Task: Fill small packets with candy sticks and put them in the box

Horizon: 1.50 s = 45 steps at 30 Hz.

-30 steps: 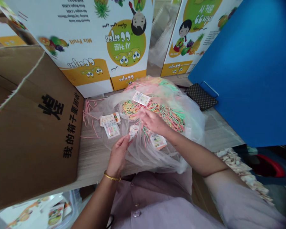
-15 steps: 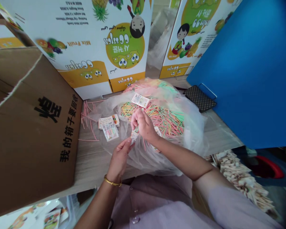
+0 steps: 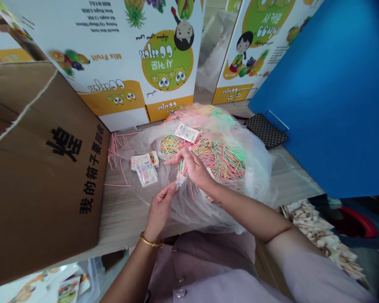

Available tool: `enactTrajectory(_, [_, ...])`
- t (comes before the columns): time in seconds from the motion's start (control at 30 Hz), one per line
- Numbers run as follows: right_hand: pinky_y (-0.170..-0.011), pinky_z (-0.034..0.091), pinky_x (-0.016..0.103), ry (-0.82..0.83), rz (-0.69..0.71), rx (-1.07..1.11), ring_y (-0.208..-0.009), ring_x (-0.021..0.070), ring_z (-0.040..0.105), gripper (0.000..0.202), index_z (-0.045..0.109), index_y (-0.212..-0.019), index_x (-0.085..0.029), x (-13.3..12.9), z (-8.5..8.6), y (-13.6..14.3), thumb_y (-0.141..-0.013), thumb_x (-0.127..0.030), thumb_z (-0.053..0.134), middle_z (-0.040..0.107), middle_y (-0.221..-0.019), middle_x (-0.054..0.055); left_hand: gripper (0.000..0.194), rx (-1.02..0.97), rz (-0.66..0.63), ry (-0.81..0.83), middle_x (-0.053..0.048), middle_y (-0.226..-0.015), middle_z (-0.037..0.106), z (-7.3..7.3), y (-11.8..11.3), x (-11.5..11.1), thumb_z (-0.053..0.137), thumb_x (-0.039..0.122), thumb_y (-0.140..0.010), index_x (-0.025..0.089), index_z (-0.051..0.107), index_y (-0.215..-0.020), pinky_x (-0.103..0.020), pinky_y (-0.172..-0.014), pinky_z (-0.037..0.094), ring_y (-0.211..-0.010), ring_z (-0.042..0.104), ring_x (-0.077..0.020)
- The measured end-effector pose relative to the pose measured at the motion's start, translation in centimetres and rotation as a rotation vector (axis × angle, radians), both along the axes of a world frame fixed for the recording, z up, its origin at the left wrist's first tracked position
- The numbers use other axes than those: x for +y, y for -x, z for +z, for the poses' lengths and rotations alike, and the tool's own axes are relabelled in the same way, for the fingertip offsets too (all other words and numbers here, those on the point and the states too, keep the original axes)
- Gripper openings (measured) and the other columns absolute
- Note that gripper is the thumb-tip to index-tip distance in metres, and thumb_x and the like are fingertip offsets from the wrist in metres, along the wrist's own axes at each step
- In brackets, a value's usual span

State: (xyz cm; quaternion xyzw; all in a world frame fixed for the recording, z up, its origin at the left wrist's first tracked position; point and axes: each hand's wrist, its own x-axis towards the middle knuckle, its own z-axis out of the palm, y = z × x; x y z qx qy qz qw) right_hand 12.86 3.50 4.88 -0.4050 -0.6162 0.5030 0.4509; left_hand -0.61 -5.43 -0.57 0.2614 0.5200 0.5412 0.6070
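Observation:
My left hand (image 3: 160,206) is closed, pinching the lower end of a small printed candy packet (image 3: 180,180) between thumb and fingers. Pink and green candy sticks (image 3: 182,167) stick out of the packet's top. Just above them is my right hand (image 3: 194,166), its fingers stretched out to the left and apart; whether its palm touches the sticks I cannot tell. Beneath and behind both hands, a big clear plastic bag (image 3: 259,168) lies spread with a heap of thin coloured candy sticks (image 3: 221,158) in it. One printed packet (image 3: 187,133) rests on the heap.
Left of my hands lie filled packets (image 3: 146,171) and loose pink sticks (image 3: 121,166). A brown carton (image 3: 47,176) stands at the left, printed white cartons (image 3: 113,38) at the back. At right are a blue panel (image 3: 334,105) and a dark checkered pouch (image 3: 267,130).
My right hand's fingers have uncurled from the sticks at the packet's top and now extend to the left. My left hand keeps its hold on the packet.

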Motion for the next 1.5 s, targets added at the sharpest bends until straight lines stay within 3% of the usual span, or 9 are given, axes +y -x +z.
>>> enactTrajectory(0.3, [-0.093, 0.056, 0.040, 0.183, 0.213, 0.150, -0.103, 0.0234, 0.073, 0.043, 0.062, -0.110, -0.025, -0.5, -0.5, 0.0, -0.096, -0.065, 0.054, 0.074, -0.115, 0.009, 0.032, -0.144, 0.022, 0.026, -0.007, -0.111, 0.079, 1.3, 0.0, 0.1, 0.086, 0.043, -0.072, 0.019, 0.082, -0.093, -0.045, -0.110, 0.050, -0.114, 0.070, -0.0255])
enactTrajectory(0.43, [-0.099, 0.054, 0.040, 0.121, 0.293, 0.131, -0.108, 0.0235, 0.072, 0.057, 0.069, -0.109, -0.022, -0.4, -0.2, -0.3, -0.100, -0.070, 0.040, 0.076, -0.108, 0.010, 0.030, -0.222, 0.008, 0.038, -0.007, -0.108, 0.079, 1.4, 0.1, 0.0, 0.087, 0.042, -0.071, 0.020, 0.081, -0.090, -0.046, -0.107, 0.053, -0.116, 0.069, -0.0267])
enactTrajectory(0.6, [-0.099, 0.054, 0.040, 0.163, 0.305, 0.093, -0.111, 0.0223, 0.071, 0.046, 0.061, -0.135, -0.025, 0.1, 0.0, -1.1, -0.098, -0.052, 0.056, 0.072, -0.128, 0.009, 0.031, -0.280, 0.012, 0.076, -0.007, -0.120, 0.077, 1.8, 0.4, 0.0, 0.087, 0.037, -0.072, 0.021, 0.080, -0.097, -0.046, -0.105, 0.055, -0.123, 0.065, -0.0277])
enactTrajectory(0.77, [-0.111, 0.047, 0.043, 0.093, 0.414, -0.033, -0.123, 0.0227, 0.066, 0.043, 0.073, -0.119, -0.022, 0.1, -0.3, -1.7, -0.104, -0.049, 0.043, 0.074, -0.123, 0.009, 0.034, -0.258, -0.036, 0.078, -0.008, -0.118, 0.077, 2.3, 0.4, -0.3, 0.087, 0.041, -0.072, 0.020, 0.079, -0.098, -0.045, -0.101, 0.057, -0.117, 0.068, -0.0276])
enactTrajectory(0.9, [-0.110, 0.049, 0.043, 0.114, 0.371, -0.019, -0.128, 0.0231, 0.063, 0.043, 0.064, -0.136, -0.023, 0.2, 0.1, -1.9, -0.099, -0.043, 0.058, 0.067, -0.138, 0.011, 0.038, -0.204, -0.077, 0.036, -0.006, -0.123, 0.076, 2.3, -0.2, -0.5, 0.086, 0.037, -0.074, 0.023, 0.078, -0.109, -0.044, -0.104, 0.054, -0.119, 0.068, -0.0273])
enactTrajectory(1.07, [-0.116, 0.043, 0.046, 0.132, 0.527, 0.028, -0.131, 0.0246, 0.062, 0.053, 0.065, -0.136, -0.022, 0.4, 1.2, -2.8, -0.103, -0.059, 0.047, 0.065, -0.140, 0.013, 0.034, -0.183, -0.104, 0.044, -0.007, -0.117, 0.077, 2.5, -0.1, -0.6, 0.088, 0.031, -0.071, 0.019, 0.079, -0.101, -0.039, -0.099, 0.057, -0.109, 0.071, -0.0248])
enactTrajectory(1.2, [-0.120, 0.037, 0.047, 0.087, 0.475, -0.079, -0.141, 0.0254, 0.052, 0.059, 0.055, -0.148, -0.027, 1.0, 0.8, -3.6, -0.102, -0.064, 0.046, 0.049, -0.158, 0.009, 0.036, -0.253, -0.150, 0.067, -0.006, -0.123, 0.075, 2.9, 0.3, -0.8, 0.084, 0.027, -0.076, 0.020, 0.076, -0.111, -0.039, -0.095, 0.060, -0.105, 0.071, -0.0216])
enactTrajectory(1.33, [-0.119, 0.038, 0.046, 0.057, 0.524, -0.264, -0.139, 0.0274, 0.052, 0.058, 0.062, -0.140, -0.022, 1.5, -0.3, -3.6, -0.097, -0.061, 0.058, 0.058, -0.149, 0.011, 0.040, -0.244, -0.141, 0.036, -0.004, -0.118, 0.076, 2.6, 0.4, -1.0, 0.085, 0.022, -0.075, 0.021, 0.075, -0.114, -0.035, -0.096, 0.058, -0.101, 0.071, -0.0182])
enactTrajectory(1.5, [-0.103, 0.050, 0.040, 0.156, 0.451, -0.189, -0.120, 0.0237, 0.063, 0.056, 0.054, -0.144, -0.022, 1.6, -1.1, -2.9, -0.096, -0.050, 0.062, 0.067, -0.132, 0.010, 0.033, -0.163, -0.123, 0.008, -0.004, -0.113, 0.078, 1.7, 0.6, -0.9, 0.085, 0.026, -0.074, 0.020, 0.078, -0.106, -0.034, -0.098, 0.056, -0.102, 0.070, -0.0181])
